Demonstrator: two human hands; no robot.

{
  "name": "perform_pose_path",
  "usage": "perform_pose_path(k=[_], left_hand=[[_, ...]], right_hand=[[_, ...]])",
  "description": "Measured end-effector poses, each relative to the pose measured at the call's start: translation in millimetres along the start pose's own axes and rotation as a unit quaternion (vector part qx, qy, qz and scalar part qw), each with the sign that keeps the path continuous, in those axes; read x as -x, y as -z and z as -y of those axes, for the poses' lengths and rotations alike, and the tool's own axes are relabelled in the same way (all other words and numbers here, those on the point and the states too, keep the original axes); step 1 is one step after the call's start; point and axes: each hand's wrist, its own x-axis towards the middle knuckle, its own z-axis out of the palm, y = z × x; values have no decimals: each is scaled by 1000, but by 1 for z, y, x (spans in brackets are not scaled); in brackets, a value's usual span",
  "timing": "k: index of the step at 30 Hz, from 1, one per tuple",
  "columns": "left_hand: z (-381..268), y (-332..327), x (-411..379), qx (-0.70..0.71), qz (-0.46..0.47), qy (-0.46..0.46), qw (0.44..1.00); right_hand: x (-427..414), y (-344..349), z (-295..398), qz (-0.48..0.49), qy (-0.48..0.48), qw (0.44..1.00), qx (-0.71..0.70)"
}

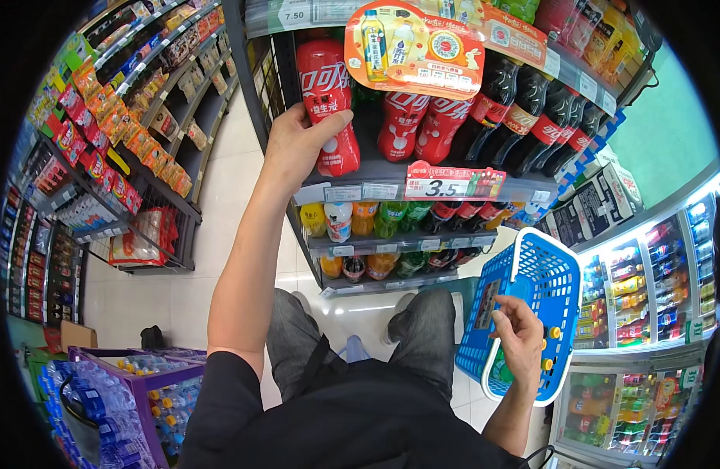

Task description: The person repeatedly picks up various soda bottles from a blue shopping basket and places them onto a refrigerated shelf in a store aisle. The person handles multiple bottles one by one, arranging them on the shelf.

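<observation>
My left hand (304, 140) is closed around a red-wrapped Coca-Cola bottle (326, 64) at the left end of a dark metal drink shelf. The bottle is upright, and its cap is hidden. Two more red-wrapped bottles (399, 132) stand to its right, partly behind an orange promotional sign (389, 82). My right hand (519, 337) hovers over a blue plastic shopping basket (470, 349) with a white rim. Its fingers are loosely curled, with nothing visible in them. Beside that hand, several yellow bottle caps (547, 364) show inside the basket.
Dark cola bottles (527, 117) continue along the shelf, above a red price sign (448, 183). Lower tiers hold soft drinks (338, 221). Lit drink coolers (647, 281) stand at right. Snack racks (131, 135) and a purple-framed water-bottle display (138, 404) line the left.
</observation>
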Motion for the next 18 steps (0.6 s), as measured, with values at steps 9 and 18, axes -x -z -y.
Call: perform_pose_path(k=[9,18], left_hand=[[47,-19,-56,-27,-34,-141,989],[66,-35,-78,-85,-58,-159,982]], right_hand=[[-2,7,-17,0,-6,1000,18],[-4,3,-20,-9,-39,999,-9]])
